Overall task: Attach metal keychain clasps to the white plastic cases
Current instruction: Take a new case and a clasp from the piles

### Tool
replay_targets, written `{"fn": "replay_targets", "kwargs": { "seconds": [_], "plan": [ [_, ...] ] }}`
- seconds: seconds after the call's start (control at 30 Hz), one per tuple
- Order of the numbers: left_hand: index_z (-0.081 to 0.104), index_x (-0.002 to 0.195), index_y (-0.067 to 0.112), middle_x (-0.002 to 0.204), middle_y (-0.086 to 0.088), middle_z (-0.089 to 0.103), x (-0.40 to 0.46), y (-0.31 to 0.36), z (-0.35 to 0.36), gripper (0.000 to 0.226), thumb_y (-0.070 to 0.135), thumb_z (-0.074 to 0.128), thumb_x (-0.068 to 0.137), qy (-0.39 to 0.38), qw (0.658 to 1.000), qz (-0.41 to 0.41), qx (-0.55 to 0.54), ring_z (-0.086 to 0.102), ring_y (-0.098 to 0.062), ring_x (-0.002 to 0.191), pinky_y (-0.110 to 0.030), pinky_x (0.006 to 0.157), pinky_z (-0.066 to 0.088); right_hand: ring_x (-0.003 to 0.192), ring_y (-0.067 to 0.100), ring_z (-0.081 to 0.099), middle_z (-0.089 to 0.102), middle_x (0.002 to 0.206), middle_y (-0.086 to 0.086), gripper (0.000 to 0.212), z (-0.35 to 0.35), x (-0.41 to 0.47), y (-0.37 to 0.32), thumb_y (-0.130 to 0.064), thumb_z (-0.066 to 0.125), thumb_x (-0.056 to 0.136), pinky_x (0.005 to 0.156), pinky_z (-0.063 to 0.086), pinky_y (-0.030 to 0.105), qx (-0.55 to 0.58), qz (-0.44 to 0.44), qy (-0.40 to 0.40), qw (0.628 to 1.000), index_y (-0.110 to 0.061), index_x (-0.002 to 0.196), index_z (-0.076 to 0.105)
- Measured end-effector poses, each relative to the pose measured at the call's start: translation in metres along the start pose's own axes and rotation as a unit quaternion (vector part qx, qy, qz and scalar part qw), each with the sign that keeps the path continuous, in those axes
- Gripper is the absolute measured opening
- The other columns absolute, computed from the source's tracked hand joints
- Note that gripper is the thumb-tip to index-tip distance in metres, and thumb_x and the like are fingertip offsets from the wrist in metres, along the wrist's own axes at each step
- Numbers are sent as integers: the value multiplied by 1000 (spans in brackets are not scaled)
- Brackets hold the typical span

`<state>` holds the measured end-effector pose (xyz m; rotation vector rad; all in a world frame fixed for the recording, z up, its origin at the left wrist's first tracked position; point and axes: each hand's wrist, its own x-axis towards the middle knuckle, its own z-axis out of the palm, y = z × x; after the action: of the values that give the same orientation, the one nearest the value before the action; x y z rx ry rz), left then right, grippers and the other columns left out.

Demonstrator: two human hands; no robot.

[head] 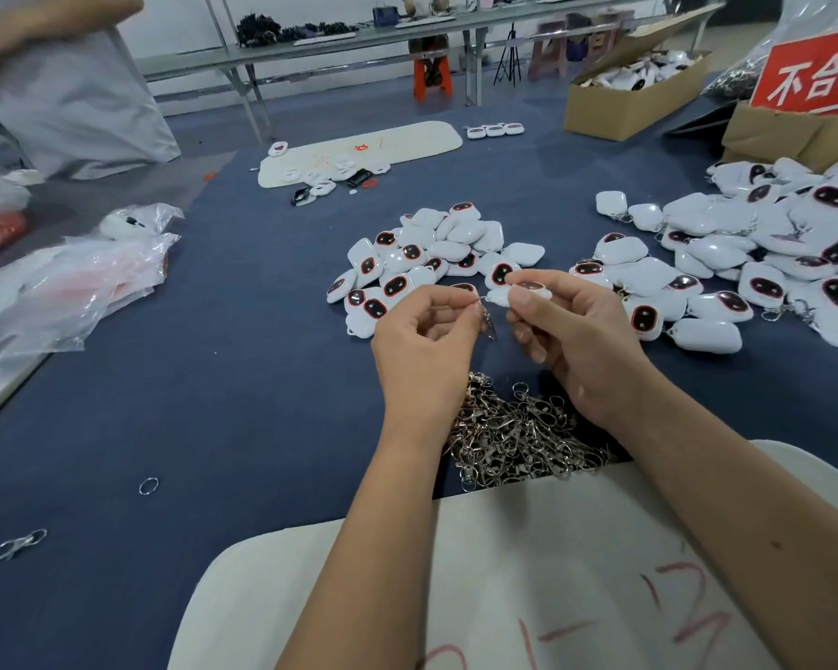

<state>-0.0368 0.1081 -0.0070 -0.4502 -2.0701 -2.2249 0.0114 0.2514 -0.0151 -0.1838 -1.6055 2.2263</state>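
Clasp pile sat close for grabbing; left hand pinched a clasp, right hand pinched the white case.

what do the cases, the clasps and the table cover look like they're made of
Cases: likely glossy white plastic, with bright highlights on rounded shells and dark red-rimmed windows. Clasps: shiny silver metal, judging by glints on thin loops and hooks. Table cover: matte dark blue, no reflections, probably fabric or felt; the weave is too fine to confirm.
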Motion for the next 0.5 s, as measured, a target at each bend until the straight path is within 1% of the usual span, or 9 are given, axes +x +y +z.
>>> {"fn": "replay_targets", "kwargs": {
  "seconds": [0.07, 0.13, 0.23, 0.27, 0.33, 0.37, 0.43, 0.5],
  "plan": [
    [76, 89, 8, 83, -13, 76, 0, 2, 0, 10, -2, 75, 88, -9, 1000, 2, 8, 71, -20, 76, -40, 82, 63, 58, 17, 49, 63, 74, 9, 14, -1, 0, 0, -24, 80, 87, 46, 40, 20, -1, -4, -3, 1000, -19, 100, 79],
    [75, 90, 5, 84, -14, 75, 0, 3, -1, 9, -4, 74, 88, -20, 1000, 4, 18, 68, -15, 75, -42, 83, 63, 57, 15, 50, 63, 73, 8, 17, -1, 0, 1, -28, 79, 85, 45, 39, 20, -2, -13, 0, 1000, -19, 99, 79],
    [74, 88, 4, 77, -9, 72, -1, 5, -2, 11, -7, 73, 87, -42, 998, 8, 36, 65, -17, 71, -42, 81, 61, 54, 12, 51, 63, 69, 5, 22, -1, 0, 3, -33, 79, 89, 41, 36, 20, -26, -39, 8, 999, -14, 101, 76],
    [73, 85, 6, 73, -6, 69, -2, 5, -2, 14, -7, 72, 87, -48, 998, 12, 46, 65, -20, 69, -39, 79, 61, 52, 11, 50, 62, 67, 3, 22, 0, 0, 4, -34, 78, 91, 40, 34, 20, -40, -46, 14, 998, -14, 100, 75],
    [72, 80, 12, 67, 2, 66, -1, 4, -2, 21, -8, 71, 86, -59, 995, 25, 76, 65, -26, 68, -28, 70, 58, 50, 10, 48, 60, 64, -1, 16, 0, -1, 5, -32, 76, 94, 39, 32, 19, -69, -55, 33, 996, -16, 95, 75],
    [71, 77, 14, 65, 4, 65, -1, 3, -3, 25, -8, 70, 86, -67, 993, 34, 93, 64, -25, 67, -22, 67, 55, 50, 10, 47, 59, 62, -2, 14, 0, -1, 5, -31, 76, 94, 40, 32, 18, -83, -62, 40, 994, -17, 93, 75],
    [70, 75, 18, 64, 6, 62, -1, 0, -4, 29, -9, 69, 86, -86, 988, 43, 122, 60, -20, 64, -18, 62, 50, 50, 11, 46, 60, 61, -4, 15, 1, -2, 6, -29, 77, 94, 42, 34, 17, -111, -81, 44, 990, -15, 92, 74],
    [70, 75, 20, 63, 11, 61, 0, -2, -6, 32, -10, 67, 87, -99, 985, 43, 132, 57, -11, 63, -16, 61, 49, 50, 12, 47, 60, 61, -5, 17, 2, -2, 6, -27, 77, 94, 44, 37, 17, -129, -94, 44, 986, -11, 94, 72]
  ]
}}
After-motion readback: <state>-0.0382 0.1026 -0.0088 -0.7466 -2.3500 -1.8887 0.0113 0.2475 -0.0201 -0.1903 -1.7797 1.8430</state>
